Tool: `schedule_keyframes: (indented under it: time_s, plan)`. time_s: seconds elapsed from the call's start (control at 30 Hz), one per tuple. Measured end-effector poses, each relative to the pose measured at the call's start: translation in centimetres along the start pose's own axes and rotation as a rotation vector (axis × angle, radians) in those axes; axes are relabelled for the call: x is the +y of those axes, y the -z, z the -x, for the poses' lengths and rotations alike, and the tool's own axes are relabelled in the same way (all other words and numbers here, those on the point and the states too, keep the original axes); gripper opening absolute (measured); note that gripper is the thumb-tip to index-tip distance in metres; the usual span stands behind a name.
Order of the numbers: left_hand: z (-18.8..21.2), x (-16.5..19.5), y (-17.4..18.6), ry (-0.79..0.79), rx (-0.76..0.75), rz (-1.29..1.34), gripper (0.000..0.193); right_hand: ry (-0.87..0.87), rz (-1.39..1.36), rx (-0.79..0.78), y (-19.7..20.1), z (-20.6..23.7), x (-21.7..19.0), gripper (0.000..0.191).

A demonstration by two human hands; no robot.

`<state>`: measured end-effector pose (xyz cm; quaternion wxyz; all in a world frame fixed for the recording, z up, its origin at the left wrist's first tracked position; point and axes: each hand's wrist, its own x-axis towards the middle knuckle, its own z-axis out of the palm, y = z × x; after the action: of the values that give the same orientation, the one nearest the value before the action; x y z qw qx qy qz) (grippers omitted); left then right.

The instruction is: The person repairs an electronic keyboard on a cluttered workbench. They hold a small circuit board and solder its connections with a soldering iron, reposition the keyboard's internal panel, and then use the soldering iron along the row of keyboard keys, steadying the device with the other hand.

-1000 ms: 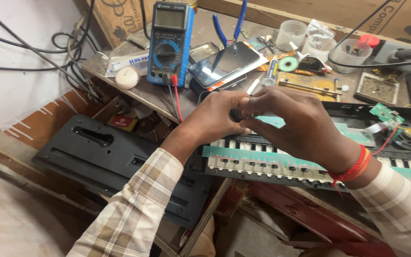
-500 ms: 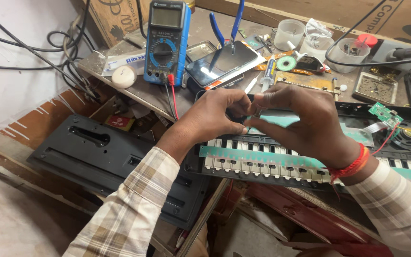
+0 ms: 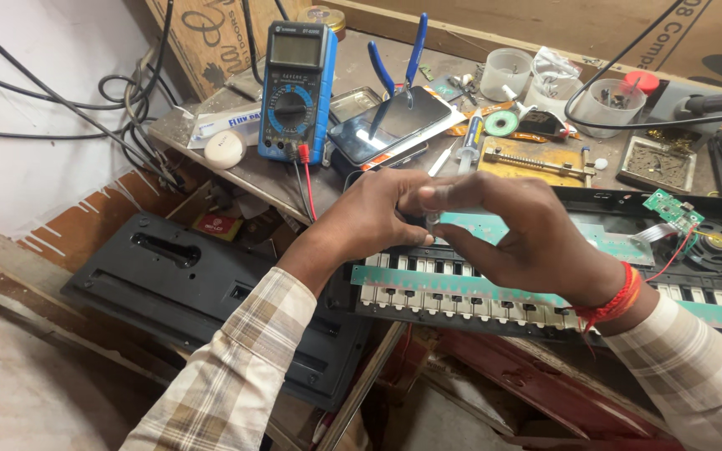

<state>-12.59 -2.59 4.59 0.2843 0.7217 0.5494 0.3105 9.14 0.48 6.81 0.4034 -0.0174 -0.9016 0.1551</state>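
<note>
My left hand (image 3: pixel 378 219) and right hand (image 3: pixel 518 238) meet fingertip to fingertip above the opened keyboard (image 3: pixel 495 292). Between them I pinch a small pale, shiny part (image 3: pixel 433 219); the fingers cover most of it, so I cannot tell its shape or which hand bears the grip. Both hands are curled closed around that spot. A red thread band (image 3: pixel 616 294) circles the right wrist, and checked cloth sleeves run off the bottom edge.

Under the hands lies a long teal-green circuit strip (image 3: pixel 461 286) over a row of white key contacts in a black plastic shell. The right hand hides the middle of a second green strip behind it. To the right, a small green board (image 3: pixel 672 207) with red wires sits beside a round speaker (image 3: pixel 716 247), cut by the frame edge.

Beyond the knuckles, the cluttered worn bench holds a blue multimeter (image 3: pixel 296 90), a glossy phone (image 3: pixel 390 125) under blue-handled pliers (image 3: pixel 399 71), and clear cups (image 3: pixel 507 73). Left of the bench, a black ribbed cover (image 3: pixel 185 284) leans low, with open floor beside it.
</note>
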Motion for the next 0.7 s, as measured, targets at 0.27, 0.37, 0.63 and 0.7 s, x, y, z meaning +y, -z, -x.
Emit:
schedule_keyframes:
  time_s: [0.27, 0.37, 0.63, 0.7]
  plan:
    - [0.01, -0.35, -0.32, -0.090, 0.014, 0.034, 0.046, -0.145, 0.076, 0.111, -0.79, 0.44, 0.65, 0.039]
    - [-0.12, -0.26, -0.13, -0.081, 0.016, 0.006, 0.049, -0.059, -0.068, 0.011, -0.26, 0.73, 0.67, 0.038]
    - [0.05, 0.39, -0.05, -0.008, -0.018, 0.063, 0.039, -0.139, -0.055, 0.065, -0.89, 0.16, -0.04, 0.034]
    - [0.03, 0.25, 0.02, -0.040, 0.006, 0.030, 0.049, -0.081, -0.078, 0.057, -0.61, -0.18, 0.12, 0.034]
